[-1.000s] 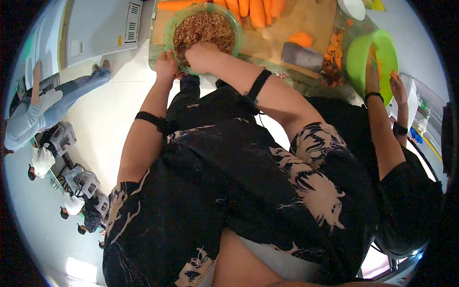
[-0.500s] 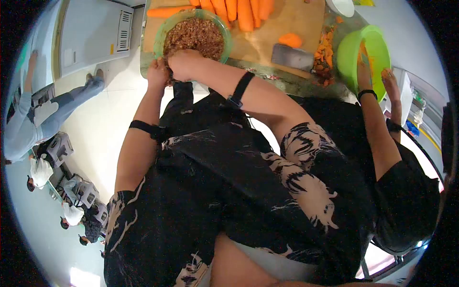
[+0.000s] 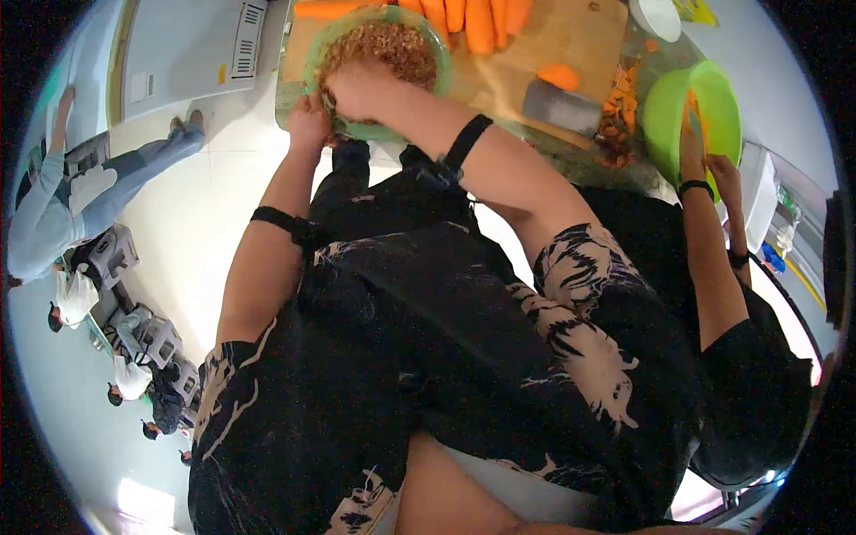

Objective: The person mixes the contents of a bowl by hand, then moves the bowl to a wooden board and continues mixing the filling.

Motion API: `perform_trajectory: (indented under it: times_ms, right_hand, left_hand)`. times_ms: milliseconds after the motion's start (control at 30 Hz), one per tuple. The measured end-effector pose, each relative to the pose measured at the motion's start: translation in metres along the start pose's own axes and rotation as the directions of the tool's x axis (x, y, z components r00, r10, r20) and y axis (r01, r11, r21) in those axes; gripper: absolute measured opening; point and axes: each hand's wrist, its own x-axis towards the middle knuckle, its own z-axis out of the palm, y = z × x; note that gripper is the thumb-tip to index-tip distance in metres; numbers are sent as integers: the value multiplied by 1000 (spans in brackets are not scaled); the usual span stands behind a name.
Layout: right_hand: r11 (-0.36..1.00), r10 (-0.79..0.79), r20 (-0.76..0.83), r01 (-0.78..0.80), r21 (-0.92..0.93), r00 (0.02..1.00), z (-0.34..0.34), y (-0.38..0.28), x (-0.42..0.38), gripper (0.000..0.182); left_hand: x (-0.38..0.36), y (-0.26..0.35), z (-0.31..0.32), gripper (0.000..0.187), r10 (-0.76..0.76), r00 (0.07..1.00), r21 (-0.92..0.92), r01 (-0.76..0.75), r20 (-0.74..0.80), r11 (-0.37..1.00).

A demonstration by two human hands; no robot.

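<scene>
A pale green, see-through bowl stands at the near left edge of the table, with brown minced meat in it. My left hand is closed on the bowl's near left rim. Inside the bowl, my right hand is curled down into the mince, slightly blurred; its fingertips are hidden. Both my forearms wear black straps.
Several carrots and a cutting board lie behind the bowl. A cleaver rests near the board's front edge beside orange peelings. At right, a co-worker's hands work at a green basin.
My right hand has moved from the bowl's near left edge further into the mince. My left hand stays at the rim. The co-worker's hands have come closer together. The whole view has shifted slightly.
</scene>
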Motion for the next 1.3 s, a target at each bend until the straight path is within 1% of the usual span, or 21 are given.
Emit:
perform_trajectory:
  times_ms: [33, 67, 133, 200, 267, 333, 367, 467, 533, 633, 700, 767, 800, 900, 933, 967, 1033, 1100, 1200, 1233, 1300]
  right_hand:
    - [992, 123, -48, -123, 8, 991, -9, 7, -1, 26]
    - [978, 207, -16, -207, -13, 978, -18, 13, -3, 26]
    - [970, 239, -17, -239, -51, 971, -37, 21, -26, 28]
    - [975, 211, 78, -204, -86, 974, -35, 16, -37, 29]
    - [987, 149, 159, -138, -78, 976, -27, 3, -39, 29]
    - [999, 49, 209, -44, -28, 977, -10, -15, -26, 29]
    - [998, -5, 159, -4, 55, 987, 6, -9, -13, 28]
    - [995, 99, -74, -97, 40, 992, 6, 11, 6, 27]
    - [973, 232, -61, -231, 21, 971, -28, 19, -11, 26]
    - [971, 230, 110, -220, -95, 967, -33, 24, -31, 26]
    - [977, 207, 241, -188, -102, 948, -22, 20, -26, 31]
    - [995, 86, 255, -98, 35, 963, -11, 3, -29, 35]
    - [995, 20, 234, -41, 87, 972, -17, 5, -21, 37]
    - [976, 30, -111, -5, 218, 993, -13, 15, -3, 40]
    - [989, 60, -147, -38, 144, 987, -19, 23, 2, 37]
    - [987, 142, -61, -137, 85, 988, -25, 34, 2, 35]
    - [966, 257, 49, -256, -40, 965, -35, 35, -12, 34]
    - [957, 276, 98, -263, -122, 956, -32, 30, -21, 34]
    - [984, 162, 247, -137, -115, 956, -20, 3, -28, 34]
    - [993, 115, 312, -105, -49, 943, -30, -10, -28, 33]
    - [996, 63, 127, -70, 52, 990, -10, 1, -3, 33]
  left_hand:
    - [5, -13, 2, 38, 63, 998, 16, -63, -4, 998]
    - [9, -25, 5, 38, 126, 992, 32, -126, -8, 992]
    - [-17, 26, -7, 39, -139, 990, -19, 140, 17, 990]
    - [-5, 4, -1, 41, -65, 998, -15, 65, -1, 998]
    - [-20, 32, -7, 42, -198, 979, -55, 200, 40, 978]
    - [-2, -1, -1, 40, -100, 993, -77, 105, 66, 991]
    - [4, -12, 2, 40, -51, 996, -86, 58, 77, 995]
    - [0, -5, 2, 42, -34, 999, -45, 35, 18, 998]
    - [-6, 6, 0, 44, -91, 995, -74, 93, 26, 993]
    - [-7, 15, -1, 44, -159, 985, -116, 166, 63, 979]
    - [-6, 4, 1, 43, -106, 993, -72, 109, 47, 991]
    - [-10, -4, 3, 43, -81, 996, -14, 82, 41, 997]
    - [1, -2, 5, 44, -56, 998, 11, 55, 24, 998]
    - [-4, 9, 3, 44, 57, 998, 105, -53, -34, 993]
    - [-13, 16, 2, 45, 80, 996, 161, -72, -47, 984]
    - [6, -19, 13, 44, 256, 965, 370, -218, -57, 903]
    - [-7, -8, 9, 43, -6, 1000, 121, 8, -20, 993]
    - [-16, 26, -4, 44, -85, 996, 72, 85, 0, 994]
    - [-10, 11, 0, 45, 61, 998, 163, -59, -8, 985]
    - [-17, 23, -3, 45, -12, 1000, 68, 11, 6, 998]
    - [-28, 45, -8, 45, -146, 988, -117, 151, 50, 982]
